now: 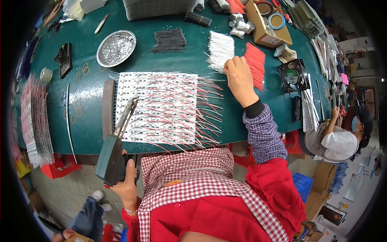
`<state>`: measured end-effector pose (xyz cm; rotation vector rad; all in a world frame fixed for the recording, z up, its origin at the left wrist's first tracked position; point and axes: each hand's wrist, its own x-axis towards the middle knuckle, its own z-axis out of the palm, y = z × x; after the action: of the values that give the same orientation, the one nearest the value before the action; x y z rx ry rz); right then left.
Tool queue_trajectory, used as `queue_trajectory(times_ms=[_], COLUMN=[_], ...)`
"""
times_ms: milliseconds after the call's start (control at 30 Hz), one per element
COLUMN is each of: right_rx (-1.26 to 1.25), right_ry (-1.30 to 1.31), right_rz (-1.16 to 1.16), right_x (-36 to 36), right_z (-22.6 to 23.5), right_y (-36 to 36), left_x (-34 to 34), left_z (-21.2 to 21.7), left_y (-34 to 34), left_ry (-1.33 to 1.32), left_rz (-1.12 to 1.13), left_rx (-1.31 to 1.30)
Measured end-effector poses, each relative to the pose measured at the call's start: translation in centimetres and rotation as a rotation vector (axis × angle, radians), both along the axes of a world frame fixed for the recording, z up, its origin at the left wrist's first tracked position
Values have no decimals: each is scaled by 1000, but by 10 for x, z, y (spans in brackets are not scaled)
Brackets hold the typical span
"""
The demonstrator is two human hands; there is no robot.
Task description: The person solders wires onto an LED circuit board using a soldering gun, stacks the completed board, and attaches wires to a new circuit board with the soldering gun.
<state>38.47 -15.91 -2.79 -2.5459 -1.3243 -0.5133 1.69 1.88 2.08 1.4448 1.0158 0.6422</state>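
Observation:
My left hand [128, 183] is closed around the handle of a dark green soldering gun [109, 159]. Its long metal tip points up over the left part of a white circuit board panel [133, 135]. Rows of red, white and dark wires lie across the panel, and their loose ends fan out past its right edge. My right hand [240, 78] is at the near end of a stack of white wires [221, 45], fingers curled in and pinching there; the fingertips are partly hidden. Right beside it lies a stack of red wires [255, 64]. Farther left is a stack of black wires [169, 40].
A metal bowl of silvery scraps [117, 47] stands beyond the panel. A dark bar [108, 107] borders the panel's left side. At the right are a small fan [293, 75] and a cardboard box with tape rolls [269, 39]. Wired boards [36, 121] hang over the left edge.

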Motion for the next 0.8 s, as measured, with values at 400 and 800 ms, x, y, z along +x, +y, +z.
queue_trajectory(times_ms=[400,800], right_rx=[223,66], right_ry=[-13,121], right_rz=[-232,-190], right_x=[60,97], right_z=[14,1], right_y=[-69,-63], left_x=[-2,-2], left_z=[15,37], left_y=[16,24], left_ry=[-6,-16], left_rz=[44,72], left_rx=[162,419])
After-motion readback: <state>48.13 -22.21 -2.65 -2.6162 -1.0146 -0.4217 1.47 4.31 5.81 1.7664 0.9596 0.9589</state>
